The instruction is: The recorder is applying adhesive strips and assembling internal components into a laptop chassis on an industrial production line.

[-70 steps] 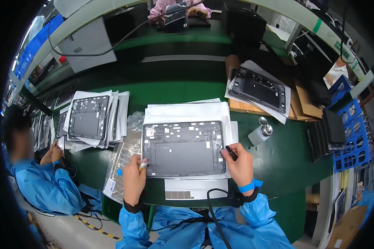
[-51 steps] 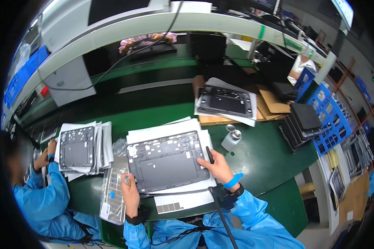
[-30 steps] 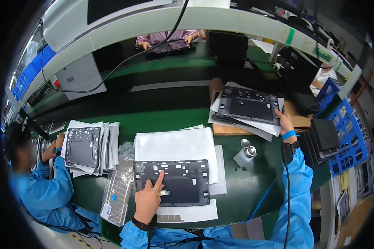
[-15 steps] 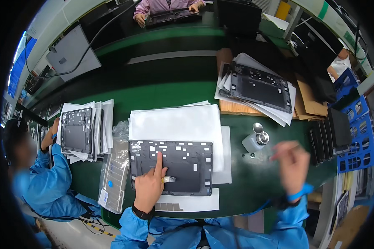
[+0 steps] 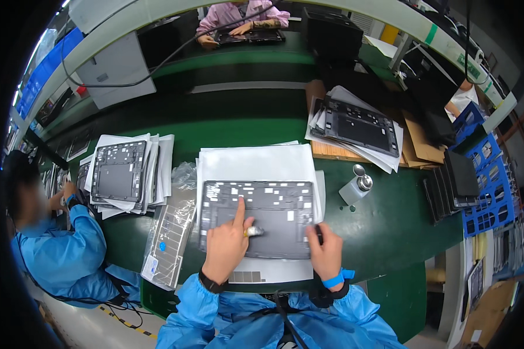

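A dark tablet back cover [image 5: 273, 232] with small white patches lies on white paper in front of me. My left hand [image 5: 226, 247] rests over its left part, index fingertip on the cover near the upper patches. Its other fingers are curled round a small white-and-yellow wad [image 5: 254, 231], possibly cloth, that sticks out by the thumb. At the cover's right edge, my right hand [image 5: 327, 251] pinches a small black object [image 5: 319, 234] whose kind I cannot make out.
A metal-topped dispenser bottle [image 5: 356, 189] stands to the right. Stacked covers with paper [image 5: 361, 128] lie back right, another stack [image 5: 119, 171] left. A clear bag of strips [image 5: 169, 238] lies left of the cover. A blue rack [image 5: 489, 215] is far right; a co-worker in blue [image 5: 64, 250] sits left.
My right hand has come from beside the bottle at the right to the cover's right edge. My left hand keeps its index finger on the cover. The whole view has shifted.
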`<action>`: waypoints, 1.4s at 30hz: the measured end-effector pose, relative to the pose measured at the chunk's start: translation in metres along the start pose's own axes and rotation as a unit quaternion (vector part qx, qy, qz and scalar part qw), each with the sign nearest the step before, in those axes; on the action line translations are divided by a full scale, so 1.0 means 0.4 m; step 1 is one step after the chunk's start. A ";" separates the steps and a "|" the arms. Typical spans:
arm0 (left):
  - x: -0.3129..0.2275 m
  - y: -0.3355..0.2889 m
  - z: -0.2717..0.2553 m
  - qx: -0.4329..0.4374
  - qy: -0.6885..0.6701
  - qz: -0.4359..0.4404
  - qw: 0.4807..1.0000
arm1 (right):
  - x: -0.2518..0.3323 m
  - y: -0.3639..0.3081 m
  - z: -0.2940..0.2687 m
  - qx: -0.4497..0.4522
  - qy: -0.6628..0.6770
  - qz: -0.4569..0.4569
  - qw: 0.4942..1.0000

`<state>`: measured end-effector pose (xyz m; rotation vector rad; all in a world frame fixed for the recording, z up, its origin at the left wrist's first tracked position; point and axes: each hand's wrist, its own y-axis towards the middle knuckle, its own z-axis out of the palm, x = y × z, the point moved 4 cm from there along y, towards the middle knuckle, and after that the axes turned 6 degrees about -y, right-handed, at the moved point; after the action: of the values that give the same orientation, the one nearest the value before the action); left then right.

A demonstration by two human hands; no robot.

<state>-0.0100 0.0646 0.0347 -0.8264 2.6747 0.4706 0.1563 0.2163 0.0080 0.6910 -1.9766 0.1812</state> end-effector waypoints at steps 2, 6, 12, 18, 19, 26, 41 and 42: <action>-0.005 -0.034 -0.061 -0.020 -0.019 0.009 1.000 | 0.040 0.032 -0.025 0.007 -0.014 -0.008 1.000; 0.018 -0.091 -0.147 -0.077 -0.127 0.017 0.989 | -0.009 0.165 -0.050 0.029 -0.038 -0.028 0.998; 0.225 -0.054 -0.091 -0.164 -0.220 -0.062 0.960 | 0.019 0.258 0.027 0.010 -0.226 -0.098 0.969; 0.182 -0.037 -0.088 0.023 -0.733 -0.206 0.648 | 0.150 0.237 -0.011 -0.132 -0.150 -0.204 0.958; 0.165 -0.053 -0.101 0.030 -0.766 -0.214 0.606 | 0.199 0.208 -0.001 -0.074 -0.076 -0.177 0.978; -0.081 -0.010 0.052 0.233 -0.805 -0.077 0.540 | 0.202 0.018 0.077 0.208 0.104 -0.132 0.964; 0.168 0.054 -0.013 -0.029 -0.044 0.100 0.994 | 0.310 0.341 0.015 0.168 -0.029 -0.153 0.973; 0.155 0.069 -0.008 -0.028 -0.061 0.122 0.990 | 0.292 0.372 0.022 0.189 -0.082 -0.159 0.965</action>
<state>-0.0757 0.0549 0.0205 -0.4689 2.6693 0.6350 0.0288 0.2898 0.1274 1.2970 -1.9732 0.3185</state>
